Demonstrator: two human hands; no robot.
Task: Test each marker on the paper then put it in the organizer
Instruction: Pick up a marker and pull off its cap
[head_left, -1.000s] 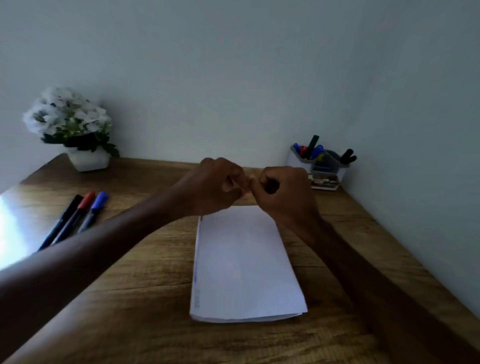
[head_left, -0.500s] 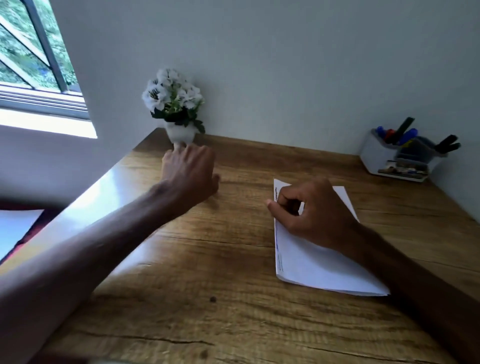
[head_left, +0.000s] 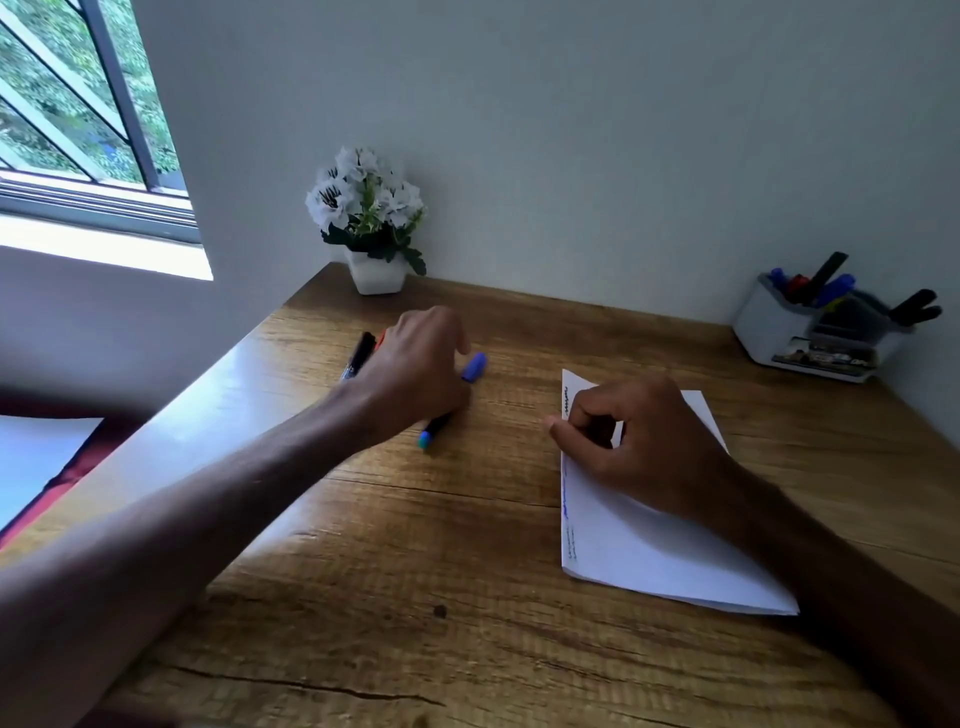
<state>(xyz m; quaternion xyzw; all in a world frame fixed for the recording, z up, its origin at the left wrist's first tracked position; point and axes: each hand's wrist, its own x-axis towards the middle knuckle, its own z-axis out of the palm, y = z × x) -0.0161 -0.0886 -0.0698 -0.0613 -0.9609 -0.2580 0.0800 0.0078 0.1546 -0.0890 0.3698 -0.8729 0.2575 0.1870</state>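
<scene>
My left hand (head_left: 415, 374) reaches to the left part of the desk and closes over a blue-capped marker (head_left: 474, 367); the marker's cap and tail stick out from under the fingers. A black marker (head_left: 358, 356) lies just left of that hand, and a sliver of a red marker (head_left: 381, 339) peeks out beside it. My right hand (head_left: 639, 441) rests curled on the top left corner of the folded white paper (head_left: 649, 551), which has scribbles along its left edge. The white organizer (head_left: 774, 332) stands at the far right against the wall with several markers in it.
A white pot of white flowers (head_left: 374, 223) stands at the back of the wooden desk (head_left: 415, 597) by the wall. A window is at the upper left. The desk's left edge runs diagonally under my left forearm.
My hands have parted from the middle. The left hand went left and came down on the blue marker. The right hand dropped onto the paper. My view has swung left.
</scene>
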